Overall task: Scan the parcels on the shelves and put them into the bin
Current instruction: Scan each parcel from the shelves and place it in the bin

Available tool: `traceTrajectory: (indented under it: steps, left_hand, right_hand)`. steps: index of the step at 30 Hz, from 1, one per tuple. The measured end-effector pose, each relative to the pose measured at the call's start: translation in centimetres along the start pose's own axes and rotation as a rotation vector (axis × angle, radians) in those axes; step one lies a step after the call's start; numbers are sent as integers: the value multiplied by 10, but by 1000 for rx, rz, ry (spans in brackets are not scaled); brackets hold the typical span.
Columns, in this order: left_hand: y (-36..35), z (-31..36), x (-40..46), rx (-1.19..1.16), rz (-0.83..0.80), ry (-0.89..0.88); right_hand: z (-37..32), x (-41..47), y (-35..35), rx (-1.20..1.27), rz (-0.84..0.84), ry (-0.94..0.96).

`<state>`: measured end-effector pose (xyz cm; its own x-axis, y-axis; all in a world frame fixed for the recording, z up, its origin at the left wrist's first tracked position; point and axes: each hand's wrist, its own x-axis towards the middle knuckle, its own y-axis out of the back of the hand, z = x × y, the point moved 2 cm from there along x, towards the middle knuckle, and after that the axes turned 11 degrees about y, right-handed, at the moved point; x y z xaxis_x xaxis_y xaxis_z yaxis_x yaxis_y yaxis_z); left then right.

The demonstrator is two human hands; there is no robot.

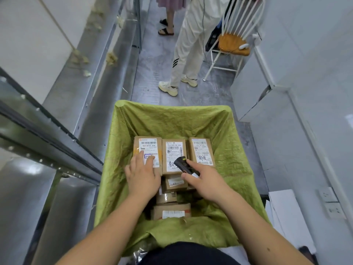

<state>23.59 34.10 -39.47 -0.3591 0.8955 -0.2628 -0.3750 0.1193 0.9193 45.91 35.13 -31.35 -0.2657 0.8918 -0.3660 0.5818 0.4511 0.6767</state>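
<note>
A bin lined with green fabric (235, 142) stands in front of me and holds several cardboard parcels with white labels. Three lie side by side at the far end: a left parcel (148, 145), a middle parcel (173, 150) and a right parcel (201, 150). More parcels (172, 212) lie nearer me. My left hand (142, 174) rests flat on the left parcel, fingers straight on its label. My right hand (203, 179) grips a black handheld scanner (183, 164) just above the middle parcel.
Metal shelving (57, 134) runs along the left. A person in pale trousers (188, 54) and another in sandals (166, 25) stand in the aisle beyond the bin. A white chair with an orange seat (232, 43) stands at the right, by white cabinets (267, 104).
</note>
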Motion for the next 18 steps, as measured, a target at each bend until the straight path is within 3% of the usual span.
traceTrajectory:
  steps: [6,18]
  left_hand:
    - [20,15,-31,15,42,71]
    - [38,80,-175,-71,332,297]
  right_hand:
    - [12,-4,16,-65,-24,110]
    - [55,-38,37,-38,-246,439]
